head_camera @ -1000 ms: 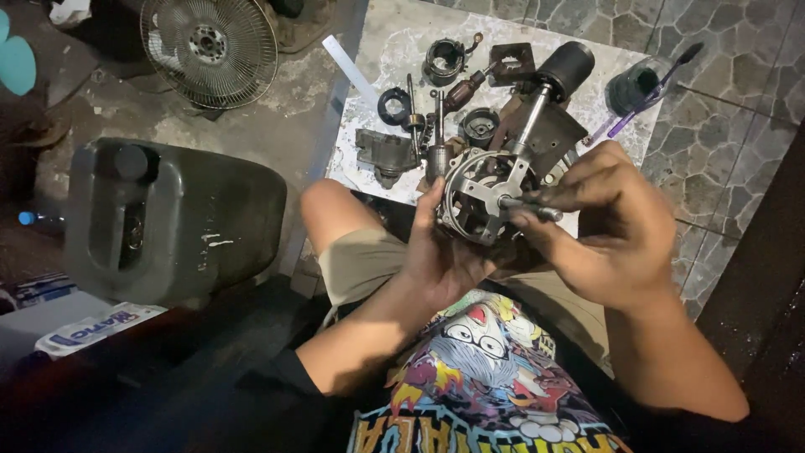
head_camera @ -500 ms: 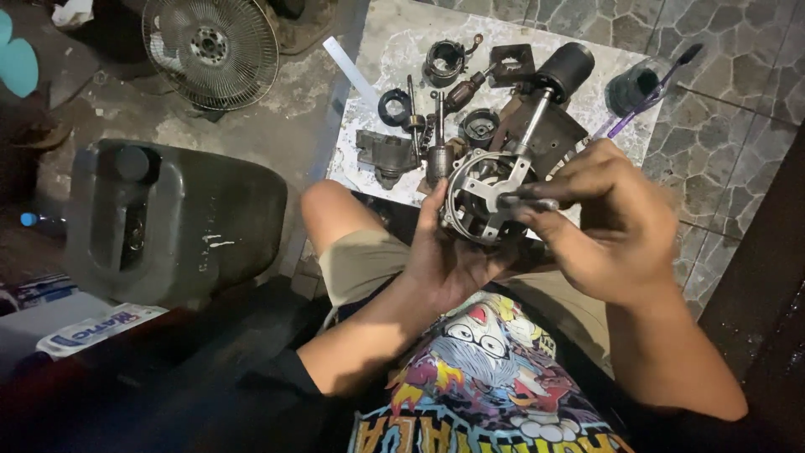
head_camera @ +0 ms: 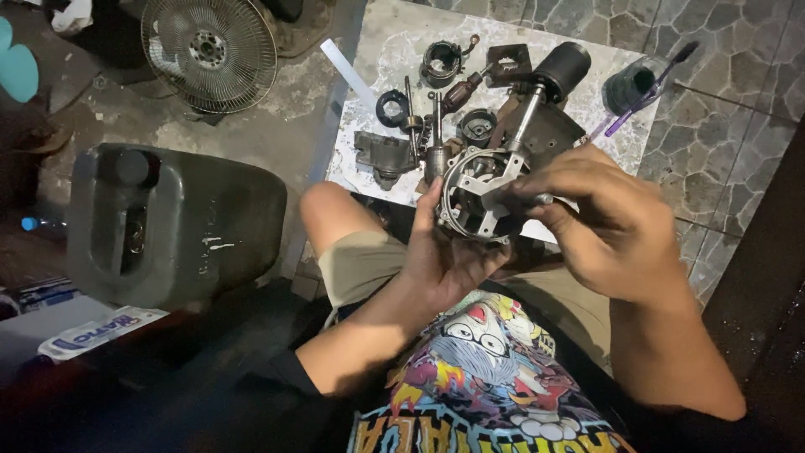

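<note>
The motor housing (head_camera: 475, 195) is a round, grey metal shell, open on the side facing up, with a cross-shaped bracket spanning its mouth and dark windings visible inside the ring. It is held in the air above the person's lap, tilted slightly toward the near edge of the pale board, and overlaps that edge in view. The rod (head_camera: 527, 198) is a short, thin, silvery metal piece, lying nearly level at the housing's right rim, its tip touching the bracket and its outer end jutting right.
</note>
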